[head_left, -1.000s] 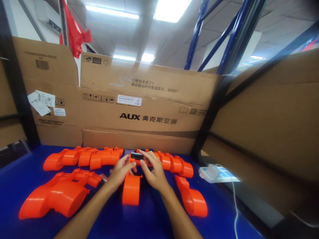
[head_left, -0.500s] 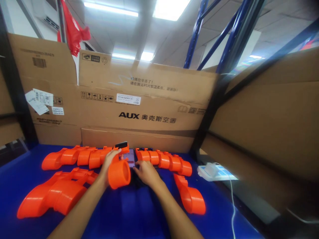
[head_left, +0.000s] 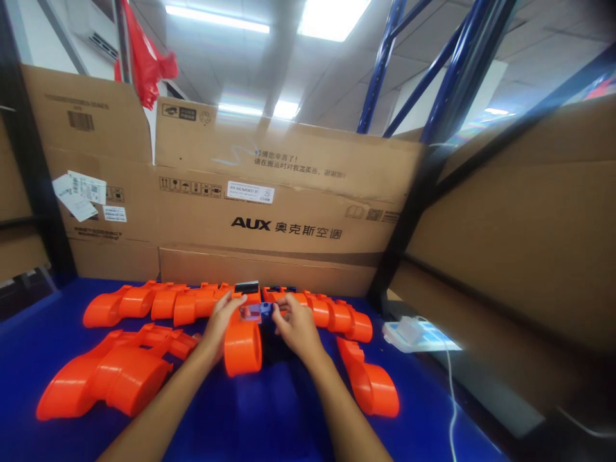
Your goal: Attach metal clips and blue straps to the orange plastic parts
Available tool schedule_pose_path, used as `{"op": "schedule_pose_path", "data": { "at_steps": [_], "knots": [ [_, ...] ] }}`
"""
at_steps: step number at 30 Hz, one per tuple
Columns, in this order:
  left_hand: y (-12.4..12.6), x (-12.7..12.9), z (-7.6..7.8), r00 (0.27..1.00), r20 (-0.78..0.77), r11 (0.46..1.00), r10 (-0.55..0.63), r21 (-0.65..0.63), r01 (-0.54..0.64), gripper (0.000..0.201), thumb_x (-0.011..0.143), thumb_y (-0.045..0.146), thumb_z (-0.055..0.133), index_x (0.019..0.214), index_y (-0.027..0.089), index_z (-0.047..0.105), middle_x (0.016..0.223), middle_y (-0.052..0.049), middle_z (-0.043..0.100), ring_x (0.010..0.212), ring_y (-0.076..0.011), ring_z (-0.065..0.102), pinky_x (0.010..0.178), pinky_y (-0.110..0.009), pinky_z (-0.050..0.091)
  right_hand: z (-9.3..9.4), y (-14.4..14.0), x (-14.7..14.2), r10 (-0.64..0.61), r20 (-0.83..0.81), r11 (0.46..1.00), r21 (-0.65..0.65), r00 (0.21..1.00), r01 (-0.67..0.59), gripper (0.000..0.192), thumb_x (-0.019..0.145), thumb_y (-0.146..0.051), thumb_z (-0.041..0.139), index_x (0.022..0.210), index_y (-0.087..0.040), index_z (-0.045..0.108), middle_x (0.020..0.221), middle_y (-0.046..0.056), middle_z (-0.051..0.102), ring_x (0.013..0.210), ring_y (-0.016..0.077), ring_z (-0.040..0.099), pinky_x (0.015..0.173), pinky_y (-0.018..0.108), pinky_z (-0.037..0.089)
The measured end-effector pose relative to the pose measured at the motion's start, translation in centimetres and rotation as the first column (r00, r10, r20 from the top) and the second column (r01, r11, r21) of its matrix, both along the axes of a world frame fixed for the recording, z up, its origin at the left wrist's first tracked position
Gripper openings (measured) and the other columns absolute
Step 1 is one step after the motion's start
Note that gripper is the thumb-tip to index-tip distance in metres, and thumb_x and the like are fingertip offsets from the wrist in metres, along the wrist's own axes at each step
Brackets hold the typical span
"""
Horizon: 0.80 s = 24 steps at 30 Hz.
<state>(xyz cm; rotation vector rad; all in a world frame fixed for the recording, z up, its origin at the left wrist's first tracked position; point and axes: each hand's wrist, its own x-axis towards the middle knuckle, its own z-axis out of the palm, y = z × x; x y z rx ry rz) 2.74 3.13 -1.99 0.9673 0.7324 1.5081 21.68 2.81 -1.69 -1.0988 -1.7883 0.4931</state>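
Note:
My left hand [head_left: 222,324] is closed around an orange plastic part [head_left: 243,350], with a round, ring-like end facing me. At its far end sits a flat black piece [head_left: 247,287]. My right hand [head_left: 299,326] is beside it, thumb and fingers pinching a small dark-blue piece [head_left: 267,310] at the part's right side. I cannot tell whether this piece touches the orange part. Behind them, a lit phone-like screen [head_left: 251,312] shows partly, mostly hidden by the part and my fingers.
Rows of similar orange parts line the blue table [head_left: 269,417] left and right. Larger orange parts [head_left: 129,378] lie front left, and a single one [head_left: 378,388] front right. A white power strip [head_left: 418,335] with a cable is at the right edge. Cardboard [head_left: 289,250] walls the back.
My left hand has moved right with the orange part, bringing it in front of the screen. My right hand has risen from beside the screen and now shows a small dark-blue piece in its fingers.

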Motion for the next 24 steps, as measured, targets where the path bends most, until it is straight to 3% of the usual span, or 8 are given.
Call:
{"op": "schedule_pose_path", "data": {
  "at_steps": [4,8,15,24],
  "knots": [
    [-0.4,0.4,-0.2,0.995,-0.093,0.999,-0.024,0.019,0.026,0.026,0.071,0.041,0.076,0.076,0.018,0.063,0.060,0.001,0.063,0.047,-0.0118,0.055,0.049,-0.023,0.042,0.3,-0.3,-0.6,0.023,-0.366,0.998,-0.046,0.930,-0.043,0.030,0.088,-0.051,0.062,0.091,-0.024,0.049,0.068,0.000,0.066,0.053,0.0196,0.068,0.045,0.029,0.054],
    [-0.9,0.7,0.0,0.987,-0.162,0.998,-0.016,0.056,0.026,0.027,0.072,0.042,0.075,0.077,0.018,0.064,0.062,0.001,0.063,0.049,-0.0116,0.055,0.049,-0.022,0.040,0.7,-0.5,-1.1,0.048,-0.486,0.997,-0.031,0.873,-0.072,0.037,0.081,-0.053,0.070,0.092,-0.024,0.049,0.074,0.001,0.065,0.057,0.0194,0.069,0.052,0.032,0.060],
    [-1.3,1.1,0.2,0.984,-0.172,0.996,-0.036,0.073,0.049,0.028,0.074,0.043,0.075,0.084,0.018,0.065,0.065,0.001,0.062,0.052,-0.0121,0.055,0.053,-0.023,0.042,0.8,-1.3,-1.9,0.026,-0.479,1.000,0.025,0.878,-0.016,0.035,0.082,-0.049,0.070,0.102,-0.024,0.054,0.093,0.004,0.064,0.064,0.0175,0.068,0.053,0.030,0.059],
    [-1.5,1.2,0.3,0.984,-0.172,0.997,-0.054,0.038,0.061,0.035,0.072,0.042,0.078,0.096,0.018,0.067,0.068,0.001,0.064,0.052,-0.0121,0.057,0.051,-0.023,0.042,0.5,-1.4,-1.8,-0.010,-0.381,0.985,0.157,0.925,0.075,0.022,0.087,-0.040,0.065,0.099,-0.022,0.062,0.091,0.007,0.069,0.081,0.0218,0.069,0.073,0.035,0.058]
  ]
}}
